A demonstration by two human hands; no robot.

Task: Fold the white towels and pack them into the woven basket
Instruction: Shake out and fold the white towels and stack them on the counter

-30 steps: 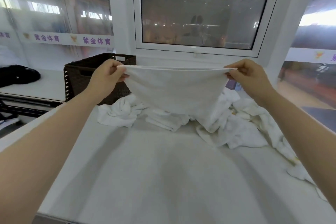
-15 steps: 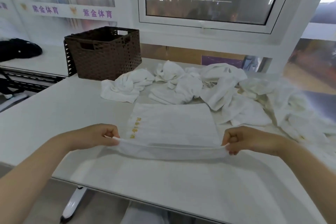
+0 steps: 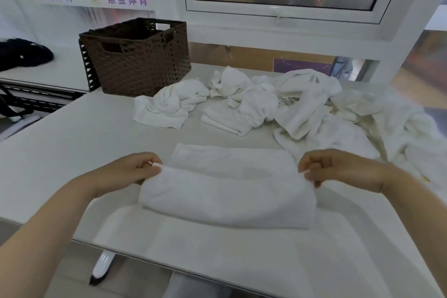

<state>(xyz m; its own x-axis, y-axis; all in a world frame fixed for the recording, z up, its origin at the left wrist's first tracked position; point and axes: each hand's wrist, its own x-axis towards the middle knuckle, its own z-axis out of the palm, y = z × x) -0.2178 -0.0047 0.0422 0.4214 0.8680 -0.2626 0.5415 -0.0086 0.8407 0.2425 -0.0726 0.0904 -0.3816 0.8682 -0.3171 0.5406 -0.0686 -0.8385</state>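
A white towel (image 3: pixel 229 191) lies on the white table (image 3: pixel 72 143) in front of me, its near half folded over the far half. My left hand (image 3: pixel 130 172) pinches the towel's left corner. My right hand (image 3: pixel 338 169) pinches its right corner. A pile of crumpled white towels (image 3: pixel 266 104) stretches across the back of the table toward the right. The brown woven basket (image 3: pixel 137 60) stands at the back left of the table, and nothing shows inside it from here.
The table's near edge (image 3: pixel 169 266) runs close below the towel, with a white table foot (image 3: pixel 102 266) under it. A black bag (image 3: pixel 21 53) lies on a second surface at far left. A window and wall close off the back.
The towel came down from the air onto the table. Both hands then carried its near edge away from me over the far half, hiding the yellow embroidery.
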